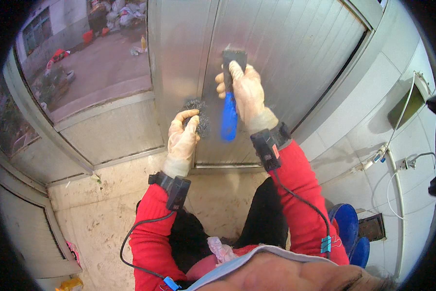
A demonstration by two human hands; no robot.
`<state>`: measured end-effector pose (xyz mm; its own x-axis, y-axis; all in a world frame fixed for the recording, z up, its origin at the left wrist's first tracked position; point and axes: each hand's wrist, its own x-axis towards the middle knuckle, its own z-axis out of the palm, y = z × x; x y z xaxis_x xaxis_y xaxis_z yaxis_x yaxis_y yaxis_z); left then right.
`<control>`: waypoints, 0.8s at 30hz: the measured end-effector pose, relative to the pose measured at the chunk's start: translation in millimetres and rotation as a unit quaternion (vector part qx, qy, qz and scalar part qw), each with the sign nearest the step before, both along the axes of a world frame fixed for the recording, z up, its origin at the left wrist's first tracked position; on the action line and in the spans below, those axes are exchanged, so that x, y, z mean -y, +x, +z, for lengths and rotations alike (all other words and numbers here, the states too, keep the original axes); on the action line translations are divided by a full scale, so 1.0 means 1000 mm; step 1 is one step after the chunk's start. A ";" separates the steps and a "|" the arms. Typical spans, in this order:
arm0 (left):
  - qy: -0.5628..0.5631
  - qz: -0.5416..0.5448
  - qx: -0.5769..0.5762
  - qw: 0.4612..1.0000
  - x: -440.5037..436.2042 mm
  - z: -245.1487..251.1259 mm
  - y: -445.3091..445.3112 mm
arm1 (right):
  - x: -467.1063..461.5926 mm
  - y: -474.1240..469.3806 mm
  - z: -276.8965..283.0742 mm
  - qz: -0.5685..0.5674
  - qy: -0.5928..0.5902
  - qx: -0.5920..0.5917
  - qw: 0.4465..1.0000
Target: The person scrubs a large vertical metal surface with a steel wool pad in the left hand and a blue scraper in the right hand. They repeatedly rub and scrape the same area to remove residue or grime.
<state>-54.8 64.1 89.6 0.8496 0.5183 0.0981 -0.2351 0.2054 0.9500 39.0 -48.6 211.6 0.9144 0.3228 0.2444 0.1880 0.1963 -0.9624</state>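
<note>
My gloved right hand (250,87) grips a scraper by its blue handle (229,118) and dark metal shank. Its broad dark blade (236,56) points up and lies against or just over the ribbed metal door panel (283,54); the exact contact cannot be made out. Lower and to the left, my gloved left hand (184,134) pinches a grey steel wool pad (202,122) between thumb and fingers. The pad is close to the vertical seam beside the panel. Both wrists carry black strapped devices with cables.
A glass pane at the upper left shows a yard (112,62) with bags. On the right, a tiled wall (334,171) bears a white pipe (401,203) and a tap (418,160). Blue plastic containers (345,222) stand by my right elbow. The tiled floor (105,218) has dirt marks.
</note>
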 end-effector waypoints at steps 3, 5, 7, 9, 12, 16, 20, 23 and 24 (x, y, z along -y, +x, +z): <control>-0.005 -0.003 0.014 1.000 -0.001 0.001 0.000 | 0.000 0.001 0.001 -0.002 0.044 0.023 0.999; -0.006 -0.009 0.024 1.000 -0.002 0.002 -0.001 | 0.000 -0.001 -0.001 -0.006 0.016 -0.015 1.000; -0.010 -0.012 0.015 1.000 -0.002 0.003 -0.003 | -0.001 -0.002 -0.002 -0.007 0.008 -0.012 1.000; -0.010 -0.009 0.011 1.000 -0.001 0.003 -0.004 | -0.002 -0.003 -0.001 -0.008 0.019 0.013 1.000; -0.013 -0.006 -0.005 1.000 0.000 0.003 -0.004 | -0.002 -0.001 0.002 -0.009 0.015 -0.008 1.000; -0.004 0.002 0.005 1.000 0.000 0.002 -0.003 | -0.003 -0.001 0.005 -0.006 0.015 0.009 1.000; -0.002 -0.007 0.001 1.000 -0.001 0.001 -0.002 | -0.003 0.000 0.005 -0.012 0.012 -0.003 1.000; 0.000 -0.008 0.007 1.000 -0.001 0.001 -0.003 | -0.004 0.000 0.005 -0.003 0.025 -0.009 1.000; 0.000 -0.004 0.005 1.000 -0.001 0.001 -0.004 | -0.004 0.000 0.005 0.002 0.034 0.003 0.999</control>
<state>-58.4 64.7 90.3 0.8530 0.5109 0.1068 -0.2435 0.2085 0.9472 38.7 -44.7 216.7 0.9113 0.3095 0.2715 0.1925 0.2625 -0.9455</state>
